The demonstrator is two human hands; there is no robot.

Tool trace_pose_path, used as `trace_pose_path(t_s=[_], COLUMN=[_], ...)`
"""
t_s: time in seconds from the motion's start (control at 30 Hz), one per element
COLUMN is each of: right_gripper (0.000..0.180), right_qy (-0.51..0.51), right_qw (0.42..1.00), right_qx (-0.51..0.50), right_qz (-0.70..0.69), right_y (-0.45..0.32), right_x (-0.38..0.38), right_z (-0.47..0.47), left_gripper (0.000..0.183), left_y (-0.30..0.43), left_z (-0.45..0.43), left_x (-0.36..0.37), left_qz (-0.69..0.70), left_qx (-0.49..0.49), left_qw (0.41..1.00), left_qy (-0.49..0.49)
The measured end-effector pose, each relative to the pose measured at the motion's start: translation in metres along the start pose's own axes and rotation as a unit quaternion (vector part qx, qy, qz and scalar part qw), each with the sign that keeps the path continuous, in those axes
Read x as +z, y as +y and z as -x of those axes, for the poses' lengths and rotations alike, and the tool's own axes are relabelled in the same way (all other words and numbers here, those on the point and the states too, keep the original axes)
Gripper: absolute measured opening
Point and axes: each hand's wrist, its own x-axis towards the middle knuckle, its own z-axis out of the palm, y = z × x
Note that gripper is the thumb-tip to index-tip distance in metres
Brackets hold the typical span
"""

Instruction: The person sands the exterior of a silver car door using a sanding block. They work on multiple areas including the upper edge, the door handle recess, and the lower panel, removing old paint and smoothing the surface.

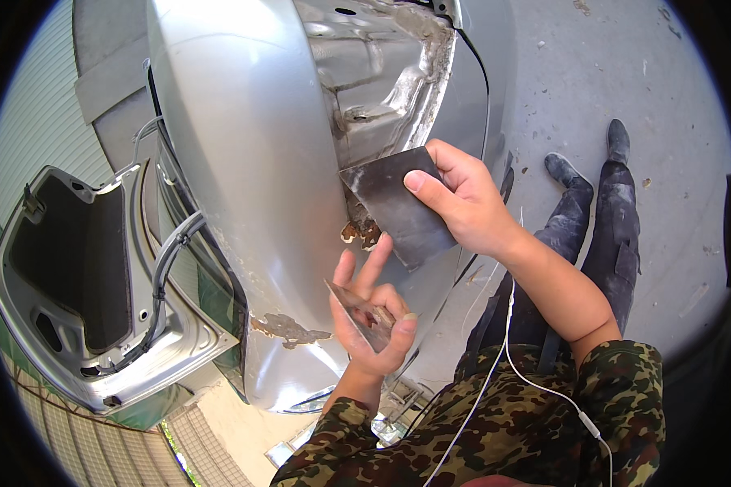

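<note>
My right hand grips a dark, flat rectangular plate, its thumb pressed on the upper face. Lower and to the left, a small thin metal plate is held in my left hand, tilted, with two fingers raised apart from it. The hands do not touch. Behind them lies a silver car body panel with a patch of peeled paint. Beside it, a bare metal recess shows grime along its edge, and rusty, broken metal shows near the dark plate.
At the left stands a raised car lid with a dark lining and a wiring bundle. A white cable hangs in front of my camouflage shirt. My legs and shoes are over the concrete floor at the right.
</note>
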Motion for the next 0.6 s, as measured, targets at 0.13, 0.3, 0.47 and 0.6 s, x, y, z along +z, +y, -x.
trace_pose_path(t_s=[0.13,0.3,0.47,0.6], right_gripper=[0.018,0.019,0.019,0.019], right_qy=[0.009,0.011,0.005,0.011], right_qw=[1.000,1.000,1.000,0.999], right_qx=[-0.007,-0.007,-0.012,-0.022], right_qz=[-0.005,-0.007,-0.008,0.026], right_y=[-0.0011,-0.0040,-0.0031,-0.0038], right_x=[0.0025,0.0023,0.0023,0.0043], right_z=[-0.0012,0.0005,-0.0013,-0.0006], left_gripper=[0.097,0.093,0.090,0.090], left_y=[0.0020,0.0040,0.0010,-0.0003], left_z=[-0.0031,-0.0054,-0.0081,-0.0097], left_x=[0.0016,0.0018,-0.0016,-0.0036], left_qz=[-0.012,-0.033,-0.074,-0.117], left_qx=[-0.022,-0.037,-0.004,0.014], left_qw=[1.000,0.999,0.997,0.992], left_qy=[-0.012,-0.002,-0.021,-0.037])
